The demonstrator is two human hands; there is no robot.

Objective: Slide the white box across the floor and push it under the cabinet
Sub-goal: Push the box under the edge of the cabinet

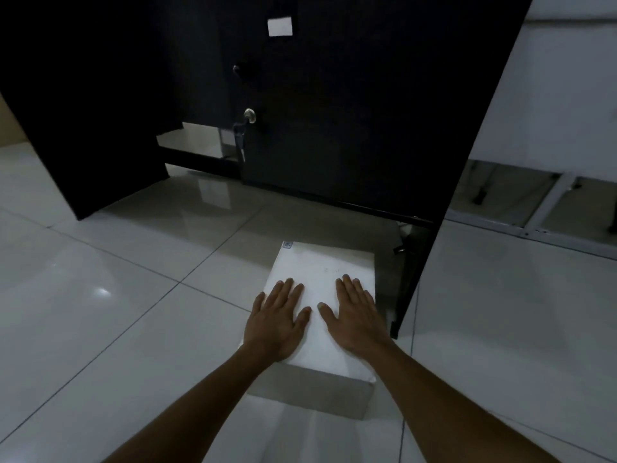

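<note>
A white box [325, 269] lies flat on the tiled floor, in front of a black cabinet [334, 111]. My left hand [278, 320] rests palm down on the box's top near its left edge, fingers spread. My right hand [355, 315] lies flat beside it on the right half of the top, fingers spread too. Neither hand grips anything. The box's far end points at the dark gap under the cabinet, and its right side runs close to the cabinet's black side panel [420, 269].
Glossy white floor tiles [100, 279] stretch to the left and behind the box. A black panel [83, 128] stands at the left. The cabinet door carries a keyed lock [249, 115] and a white label [279, 26]. White metal frame bars [541, 215] lie at the right.
</note>
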